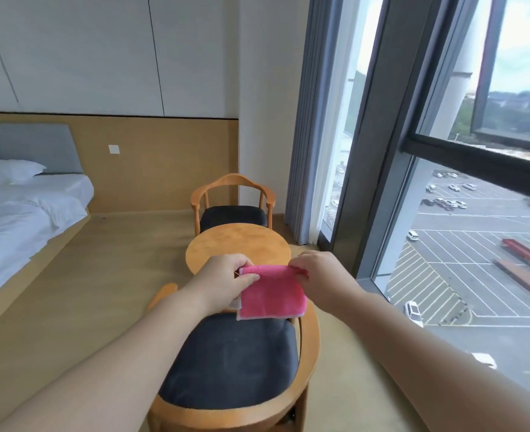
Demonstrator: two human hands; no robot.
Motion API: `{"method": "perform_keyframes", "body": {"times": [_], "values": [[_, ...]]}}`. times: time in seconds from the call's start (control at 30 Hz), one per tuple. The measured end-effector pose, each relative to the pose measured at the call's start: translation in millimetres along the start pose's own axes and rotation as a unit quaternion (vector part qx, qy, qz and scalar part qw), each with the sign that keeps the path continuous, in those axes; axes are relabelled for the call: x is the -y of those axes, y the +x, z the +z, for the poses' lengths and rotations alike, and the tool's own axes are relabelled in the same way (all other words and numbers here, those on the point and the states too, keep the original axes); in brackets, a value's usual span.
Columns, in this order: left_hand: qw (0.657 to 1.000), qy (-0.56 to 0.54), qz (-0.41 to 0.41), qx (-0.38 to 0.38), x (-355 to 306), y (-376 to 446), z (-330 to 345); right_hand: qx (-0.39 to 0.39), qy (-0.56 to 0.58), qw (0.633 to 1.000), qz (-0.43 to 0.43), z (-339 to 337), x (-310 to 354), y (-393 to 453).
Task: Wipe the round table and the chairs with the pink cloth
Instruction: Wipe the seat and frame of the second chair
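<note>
A folded pink cloth [273,293] hangs in the air between my hands, above the near chair. My left hand [224,280] pinches its upper left corner and my right hand [318,275] pinches its upper right corner. Beyond the cloth stands the round wooden table [237,241] with a bare top. The near chair [235,363], wooden with a dark seat cushion, is right below my arms with its curved back toward me. The far chair [232,202], of the same kind, faces me behind the table.
A bed with white sheets [17,219] fills the left side. A tall window [463,219] and grey curtain [310,126] run along the right. Open wooden floor [101,275] lies between the bed and the chairs.
</note>
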State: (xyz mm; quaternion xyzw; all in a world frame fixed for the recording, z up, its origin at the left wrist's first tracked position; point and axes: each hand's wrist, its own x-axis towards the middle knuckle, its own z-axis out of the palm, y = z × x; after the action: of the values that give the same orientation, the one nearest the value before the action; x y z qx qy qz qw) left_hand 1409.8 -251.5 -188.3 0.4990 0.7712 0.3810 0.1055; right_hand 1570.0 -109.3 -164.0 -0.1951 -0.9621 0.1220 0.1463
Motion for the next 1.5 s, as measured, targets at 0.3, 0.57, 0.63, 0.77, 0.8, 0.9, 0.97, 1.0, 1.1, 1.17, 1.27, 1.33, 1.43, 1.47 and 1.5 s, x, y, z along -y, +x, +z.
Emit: {"method": "perform_keyframes", "body": {"times": [0.3, 0.57, 0.63, 0.77, 0.8, 0.9, 0.97, 1.0, 1.1, 1.17, 1.27, 1.33, 1.43, 1.47, 1.5], "values": [[0.998, 0.024, 0.025, 0.052, 93, -84, 94, -0.005, 0.018, 0.993, 0.113, 156, 3, -88], [0.997, -0.011, 0.074, -0.015, 163, -143, 234, -0.172, 0.065, 0.98, 0.074, 310, -51, -169], [0.993, -0.016, 0.106, -0.057, 177, -158, 273, -0.244, 0.041, 0.967, 0.058, 346, -72, -190], [0.973, -0.02, 0.171, -0.154, 212, -181, 331, -0.331, 0.023, 0.943, -0.006, 414, -109, -217], [0.966, -0.009, 0.186, -0.177, 223, -187, 343, -0.347, 0.019, 0.937, -0.023, 432, -115, -220], [0.953, -0.015, 0.191, -0.235, 260, -205, 377, -0.385, 0.036, 0.921, -0.052, 485, -127, -227], [0.954, -0.012, 0.184, -0.237, 280, -217, 393, -0.378, 0.061, 0.923, -0.045, 516, -127, -230], [0.957, -0.009, 0.179, -0.23, 286, -221, 396, -0.364, 0.064, 0.928, -0.04, 526, -125, -229], [0.961, 0.008, 0.167, -0.221, 292, -223, 390, -0.344, 0.049, 0.937, -0.035, 532, -117, -223], [0.957, 0.035, 0.163, -0.238, 290, -218, 384, -0.326, 0.048, 0.944, -0.012, 528, -116, -213], [0.948, 0.056, 0.148, -0.277, 290, -210, 384, -0.304, 0.036, 0.952, 0.007, 529, -116, -199], [0.943, 0.063, 0.14, -0.295, 290, -204, 385, -0.303, -0.049, 0.952, -0.012, 534, -116, -191], [0.941, 0.08, 0.145, -0.294, 286, -196, 385, -0.255, -0.118, 0.96, 0.008, 546, -115, -181], [0.94, 0.084, 0.15, -0.294, 285, -193, 384, -0.252, -0.108, 0.962, 0.007, 550, -116, -178], [0.939, 0.086, 0.154, -0.296, 284, -191, 382, -0.25, -0.083, 0.965, 0.005, 554, -116, -175]]}}
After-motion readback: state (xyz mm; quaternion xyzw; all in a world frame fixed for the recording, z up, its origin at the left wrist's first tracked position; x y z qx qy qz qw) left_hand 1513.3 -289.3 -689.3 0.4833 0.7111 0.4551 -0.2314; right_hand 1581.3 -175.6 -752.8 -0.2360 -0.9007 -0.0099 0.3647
